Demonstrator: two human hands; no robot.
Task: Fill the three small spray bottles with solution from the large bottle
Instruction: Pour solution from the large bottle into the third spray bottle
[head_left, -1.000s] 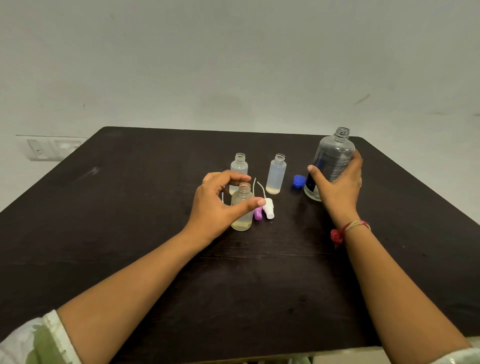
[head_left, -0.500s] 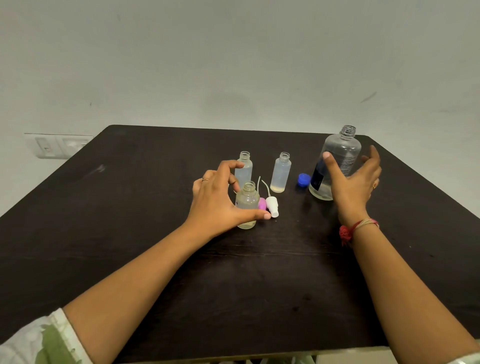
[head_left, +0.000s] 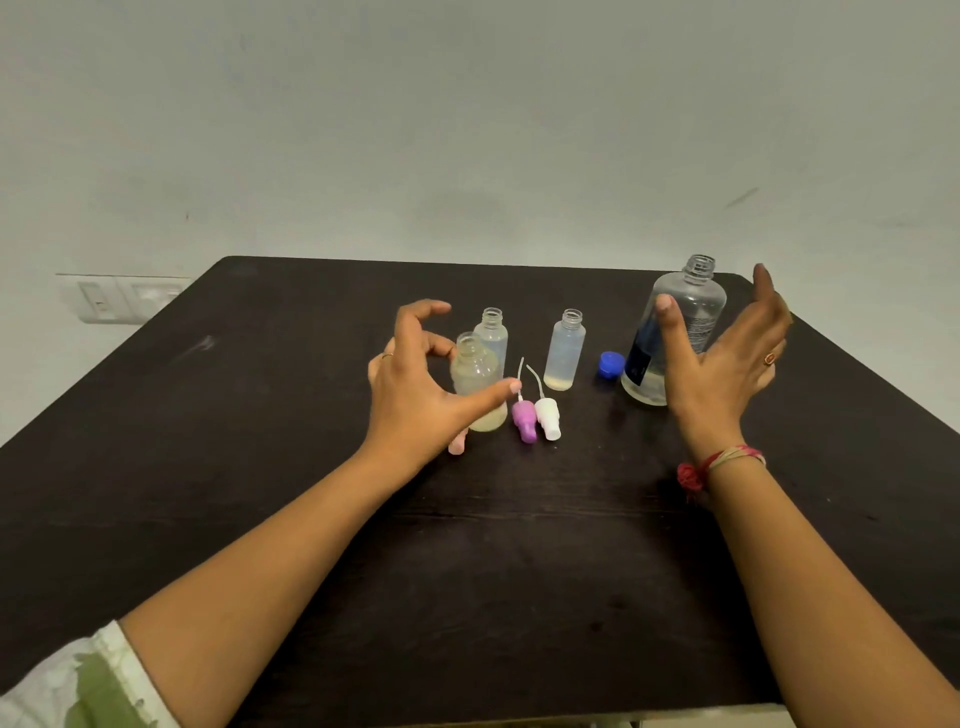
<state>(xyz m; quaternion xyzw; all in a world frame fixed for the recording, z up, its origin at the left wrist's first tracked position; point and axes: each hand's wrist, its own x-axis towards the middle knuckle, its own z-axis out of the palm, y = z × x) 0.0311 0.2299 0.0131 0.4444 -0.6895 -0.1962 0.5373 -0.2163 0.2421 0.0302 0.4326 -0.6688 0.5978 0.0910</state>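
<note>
Right hand (head_left: 722, 364) released, fingers straight, just in front of upright large bottle (head_left: 696, 306) at frame right; left hand (head_left: 410, 400) cupped loosely about nearest small bottle (head_left: 475, 374), not gripping.

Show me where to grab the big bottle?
Wrap the right hand round the big bottle at its wide middle, coming from its right side. It stands upright with no cap, and its neck is thin, so the fat body probably holds steadiest.

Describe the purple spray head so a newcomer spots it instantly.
On the dark table, just right of the nearest small bottle, two spray heads lie side by side. The purple spray head is the left one; the white spray head lies right of it.
</note>
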